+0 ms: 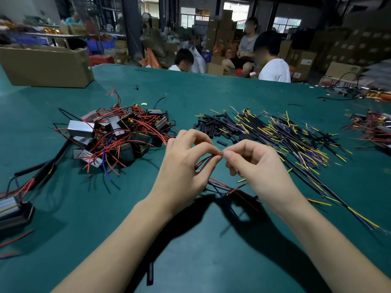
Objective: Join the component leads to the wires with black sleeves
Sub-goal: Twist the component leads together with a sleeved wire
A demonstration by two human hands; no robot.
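My left hand (186, 163) and my right hand (254, 163) meet above the green table, both pinching the tip of a thin red lead (208, 158). The lead curves down under my left palm toward more red, blue and black wires (230, 190) lying below my hands; the component they belong to is hidden. A heap of short black sleeves (213, 125) lies just beyond my hands. To its right spreads a pile of black cables with yellow and purple cores (296, 136). A pile of boxy components with red leads (118, 134) sits at the left.
A finished component with sleeved wires (14, 208) lies at the left edge. A cardboard box (46, 66) stands at the back left. One loose black sleeve (150, 273) lies near me. More components (372, 125) sit far right. Three people sit beyond the table.
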